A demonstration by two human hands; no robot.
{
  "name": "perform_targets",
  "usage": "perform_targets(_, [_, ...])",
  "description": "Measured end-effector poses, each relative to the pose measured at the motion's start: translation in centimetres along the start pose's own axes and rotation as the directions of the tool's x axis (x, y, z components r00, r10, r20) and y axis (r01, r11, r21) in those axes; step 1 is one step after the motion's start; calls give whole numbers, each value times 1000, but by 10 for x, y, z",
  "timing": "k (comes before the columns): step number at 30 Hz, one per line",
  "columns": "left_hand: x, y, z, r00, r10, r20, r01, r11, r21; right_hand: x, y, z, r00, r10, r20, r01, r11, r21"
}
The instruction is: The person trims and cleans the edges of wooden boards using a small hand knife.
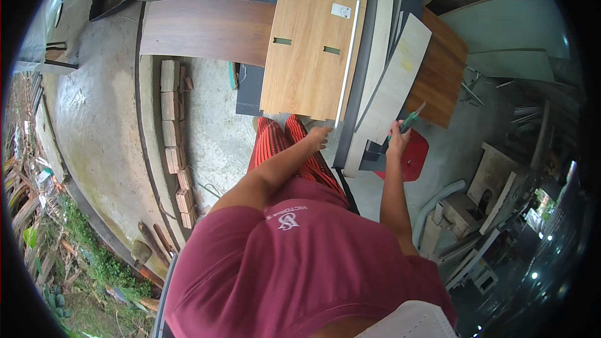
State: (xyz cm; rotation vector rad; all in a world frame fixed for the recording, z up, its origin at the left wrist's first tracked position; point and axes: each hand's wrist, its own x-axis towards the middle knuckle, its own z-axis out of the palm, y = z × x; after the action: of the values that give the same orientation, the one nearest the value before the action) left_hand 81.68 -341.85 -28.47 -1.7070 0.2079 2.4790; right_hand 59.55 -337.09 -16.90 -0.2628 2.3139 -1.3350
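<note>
While my right grip (397,140) is wrapped round a green-handled tool (410,120), the tool's slim tip points ahead and away from it. I judge the tool light and stiff, with a tip that may cut, so the handle is the place to hold it. Across from it, my left grip (320,138) is at the near end of a thin white strip (348,64); I cannot tell whether it pinches that end or merely rests beside it. I expect the strip to be light and flex if lifted by one end; two holds, well apart, should steady it. Ahead of the left grip, it lies along a wood panel (300,81), probably stiff and heavier, best taken by opposite edges. Ahead of the right grip runs a pale board (397,69).
</note>
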Motion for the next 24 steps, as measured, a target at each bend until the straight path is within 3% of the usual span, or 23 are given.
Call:
perform_targets(1, [-12,5,19,1000,-1,28,-1,996,88,-21,-11,2,1000,-10,-5,10,1000,0])
perform_targets(3, [-15,12,34,998,4,61,-14,986,169,-57,-25,4,981,0,193,-25,991,131])
perform_targets(5, [-10,17,40,982,75,172,-138,910,392,-89,-30,3,980,12,201,-23,998,52])
perform_targets(6, [-9,14,39,981,78,180,-145,907,395,-103,-30,1,978,35,205,-31,999,-21])
perform_targets(9, [-20,15,22,959,183,218,-257,886,386,-135,-26,-5,958,118,262,-125,992,8])
perform_targets(11, [-63,21,15,944,218,248,-281,926,253,-145,-21,-1,959,111,261,-114,993,-4])
perform_targets(14, [-110,21,6,926,252,282,-301,942,147,-147,-39,22,910,181,374,-220,973,64])
perform_targets(15, [-118,19,4,925,253,285,-306,939,157,-140,-39,32,913,177,369,-218,973,75])
perform_targets(17, [-130,16,0,878,287,383,-377,908,183,-129,-37,52,803,136,581,-184,983,25])
perform_targets(21, [-147,21,-13,904,273,329,-376,874,308,-128,-47,81,787,138,601,-134,990,-51])
perform_targets(24, [-144,30,-50,912,343,226,-408,817,408,-103,-42,65,885,12,466,-15,1000,1])
